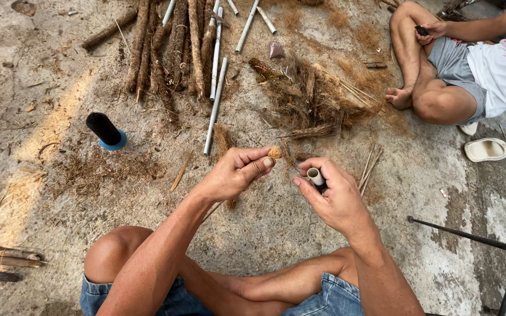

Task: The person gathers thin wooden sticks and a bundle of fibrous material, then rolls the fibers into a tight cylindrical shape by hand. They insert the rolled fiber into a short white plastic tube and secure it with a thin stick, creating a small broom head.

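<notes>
Tube [314, 175] half hidden in right hand [335, 202]

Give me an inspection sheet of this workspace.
Surface: bare concrete floor, strewn with fibre.
Job's things: left hand pinches a fibre wad; right hand holds a short tube.
Clutter: sticks, white tubes, fibre heap, black spool.
Hands: both shut on their things, apart.
Cables: nothing seen.
Surroundings: another person sits opposite; sandal; metal frame.
</notes>
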